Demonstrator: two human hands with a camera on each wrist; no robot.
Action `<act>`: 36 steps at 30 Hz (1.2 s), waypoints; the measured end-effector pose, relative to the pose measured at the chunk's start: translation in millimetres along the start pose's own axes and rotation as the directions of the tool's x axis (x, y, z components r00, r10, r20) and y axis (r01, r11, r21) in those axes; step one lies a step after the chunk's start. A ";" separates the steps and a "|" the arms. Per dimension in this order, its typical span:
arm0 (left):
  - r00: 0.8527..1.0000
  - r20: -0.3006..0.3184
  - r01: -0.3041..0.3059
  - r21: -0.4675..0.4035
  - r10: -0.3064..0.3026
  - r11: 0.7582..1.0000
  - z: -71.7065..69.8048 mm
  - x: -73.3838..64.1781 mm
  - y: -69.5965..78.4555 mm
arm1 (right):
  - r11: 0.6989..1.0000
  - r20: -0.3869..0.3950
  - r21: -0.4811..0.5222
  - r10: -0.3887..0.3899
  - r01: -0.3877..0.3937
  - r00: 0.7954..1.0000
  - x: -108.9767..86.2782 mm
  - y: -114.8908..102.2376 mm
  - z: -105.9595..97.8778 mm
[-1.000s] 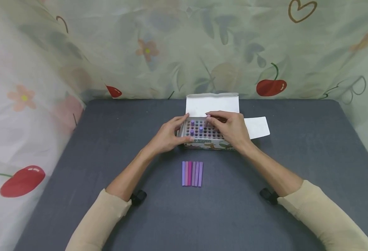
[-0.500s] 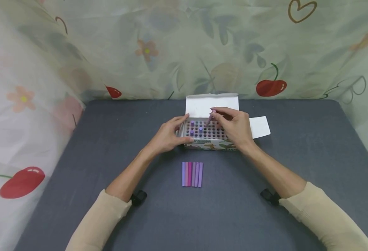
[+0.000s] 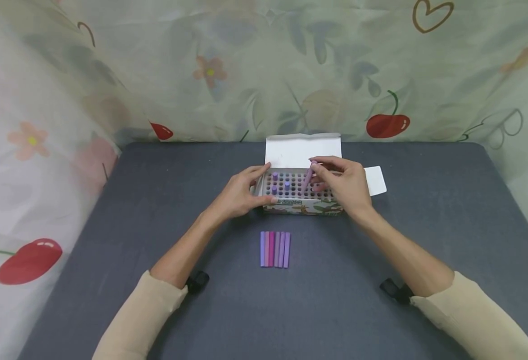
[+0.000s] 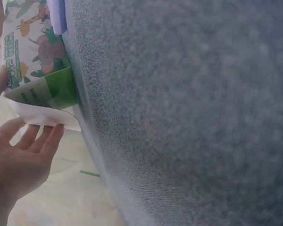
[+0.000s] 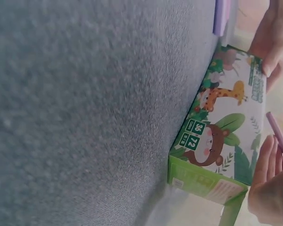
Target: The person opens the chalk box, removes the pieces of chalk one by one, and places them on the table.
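Note:
A chalk box (image 3: pixel 306 208) printed with cartoon animals stands on the table, its top a grid of round holes. Several purple chalk sticks (image 3: pixel 287 185) poke up from holes on its left side. My left hand (image 3: pixel 238 194) grips the box's left end, thumb at the front and fingers at the back; in the left wrist view those fingers touch a white end flap (image 4: pixel 42 115). Between thumb and fingertips, my right hand (image 3: pixel 348 186) pinches a light purple chalk stick (image 3: pixel 308 176), tilted, its lower end close over the holes. The right wrist view shows this stick against the pale background.
In front of the box, several pink and purple chalk sticks (image 3: pixel 275 249) lie side by side on the dark grey table (image 3: pixel 191 320). The box's white lid (image 3: pixel 303 151) stands raised behind, and a side flap (image 3: pixel 375 181) sticks out right. A patterned curtain (image 3: pixel 264 75) hangs beyond.
My right hand has lifted the chalk stick from the upper middle holes and carried it right and nearer the box's front. The left hand stays at the box's left end.

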State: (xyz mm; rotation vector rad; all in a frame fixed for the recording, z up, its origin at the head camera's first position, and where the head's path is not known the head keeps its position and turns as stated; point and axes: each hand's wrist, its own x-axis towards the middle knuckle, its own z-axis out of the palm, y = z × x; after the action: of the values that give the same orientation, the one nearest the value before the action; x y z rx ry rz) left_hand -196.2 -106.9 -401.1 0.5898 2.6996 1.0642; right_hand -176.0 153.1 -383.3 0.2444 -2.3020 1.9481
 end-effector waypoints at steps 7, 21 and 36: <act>1.000 0.000 -0.007 0.035 0.007 0.999 -1.0 1.0 -1.1 | 0.991 0.078 0.044 0.119 -0.123 0.990 -12.5 -4.0 -2.5; 1.000 0.006 -0.017 0.031 0.017 0.999 -1.0 0.9 -1.9 | 0.979 0.175 0.057 0.181 -0.193 0.968 -30.6 -3.6 -5.4; 1.000 0.003 -0.024 0.021 0.024 0.999 0.2 -0.3 -2.8 | 0.962 0.250 0.040 0.253 -0.271 0.935 -50.4 7.1 -4.3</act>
State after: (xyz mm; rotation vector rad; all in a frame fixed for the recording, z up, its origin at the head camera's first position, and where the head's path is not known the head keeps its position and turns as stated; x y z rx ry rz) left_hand -196.7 -108.8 -403.2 0.6280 2.7113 1.0412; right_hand -128.1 160.9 -399.1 0.1997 -2.5315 2.2474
